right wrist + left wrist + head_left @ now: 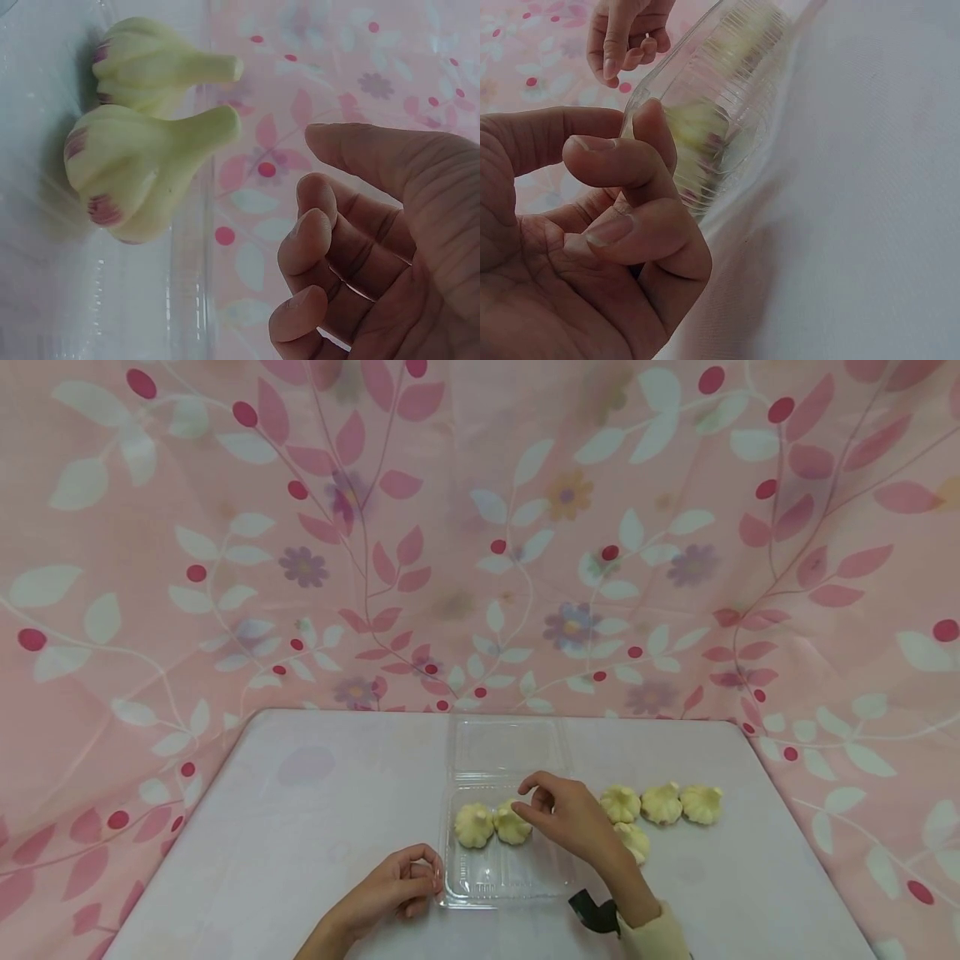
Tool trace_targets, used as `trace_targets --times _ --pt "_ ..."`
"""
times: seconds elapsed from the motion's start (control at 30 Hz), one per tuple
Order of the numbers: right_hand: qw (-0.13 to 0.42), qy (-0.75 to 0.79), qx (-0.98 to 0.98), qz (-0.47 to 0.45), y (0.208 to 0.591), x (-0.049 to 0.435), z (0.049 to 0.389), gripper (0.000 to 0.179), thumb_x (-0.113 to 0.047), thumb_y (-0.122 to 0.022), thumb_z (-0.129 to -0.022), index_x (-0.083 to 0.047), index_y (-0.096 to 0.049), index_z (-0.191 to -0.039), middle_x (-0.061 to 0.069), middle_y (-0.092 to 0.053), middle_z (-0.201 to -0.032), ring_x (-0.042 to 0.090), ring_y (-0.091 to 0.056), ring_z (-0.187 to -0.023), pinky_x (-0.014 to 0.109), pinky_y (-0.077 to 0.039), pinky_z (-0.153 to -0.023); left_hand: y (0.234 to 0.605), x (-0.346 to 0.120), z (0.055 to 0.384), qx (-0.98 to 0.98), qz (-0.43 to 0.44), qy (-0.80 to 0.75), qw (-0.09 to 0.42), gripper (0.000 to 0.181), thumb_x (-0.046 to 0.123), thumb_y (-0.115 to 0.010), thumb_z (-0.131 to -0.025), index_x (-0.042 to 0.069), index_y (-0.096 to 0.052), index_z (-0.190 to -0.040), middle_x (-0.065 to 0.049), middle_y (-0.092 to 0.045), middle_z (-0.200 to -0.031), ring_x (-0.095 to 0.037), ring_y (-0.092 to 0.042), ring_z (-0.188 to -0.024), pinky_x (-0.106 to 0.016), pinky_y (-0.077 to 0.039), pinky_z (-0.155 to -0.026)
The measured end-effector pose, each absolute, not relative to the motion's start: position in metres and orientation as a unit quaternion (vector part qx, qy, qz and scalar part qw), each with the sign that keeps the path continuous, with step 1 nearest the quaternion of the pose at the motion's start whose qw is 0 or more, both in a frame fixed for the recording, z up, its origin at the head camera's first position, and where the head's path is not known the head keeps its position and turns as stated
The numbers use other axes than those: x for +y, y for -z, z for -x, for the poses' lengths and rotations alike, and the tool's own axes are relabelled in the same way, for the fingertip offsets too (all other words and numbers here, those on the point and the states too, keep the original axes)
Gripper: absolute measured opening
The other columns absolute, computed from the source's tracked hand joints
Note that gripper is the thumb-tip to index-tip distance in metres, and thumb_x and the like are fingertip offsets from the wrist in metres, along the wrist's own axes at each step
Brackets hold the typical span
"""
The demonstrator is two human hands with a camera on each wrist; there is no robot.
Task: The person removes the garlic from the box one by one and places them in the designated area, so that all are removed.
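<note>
- Floral cloth (457,552) hangs behind a white table (337,785); its widest stretch lies left of the container.
- Clear plastic container (540,878), lid (510,745) laid back toward the table's far edge.
- Right hand (566,814) hovers above, thumb and curved fingers apart.
- Left hand (393,883) curls at the left rim; we cannot tell whether it pinches.
- Two garlic bulbs (474,827) sit inside, four more (662,803) outside, rightward; the right wrist view shows us purple streaks the head view misses on the inside pair.
</note>
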State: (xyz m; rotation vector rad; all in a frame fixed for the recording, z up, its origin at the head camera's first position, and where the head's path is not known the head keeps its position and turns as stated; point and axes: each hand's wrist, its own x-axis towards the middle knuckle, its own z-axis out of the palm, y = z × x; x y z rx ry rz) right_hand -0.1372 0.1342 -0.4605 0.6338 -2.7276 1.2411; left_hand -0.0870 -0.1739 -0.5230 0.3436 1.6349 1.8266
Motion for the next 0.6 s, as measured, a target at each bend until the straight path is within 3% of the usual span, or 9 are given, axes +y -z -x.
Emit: trace_targets --times 0.6 --pt "-0.028 -0.389 -0.901 -0.191 0.467 0.118 0.138 0.02 -0.027 -0.077 -0.087 -0.014 -0.068 -0.098 -0.011 -0.053 -0.066 0.006 -0.047 -0.055 0.024 -0.04 -0.05 0.524 -0.174 0.087 0.623 -0.137 -0.697 0.327 0.022 0.009 -0.062 -0.094 -0.005 -0.051 -0.107 -0.002 -0.06 -0.075 -0.005 -0.044 -0.054 -0.021 -0.035 -0.049"
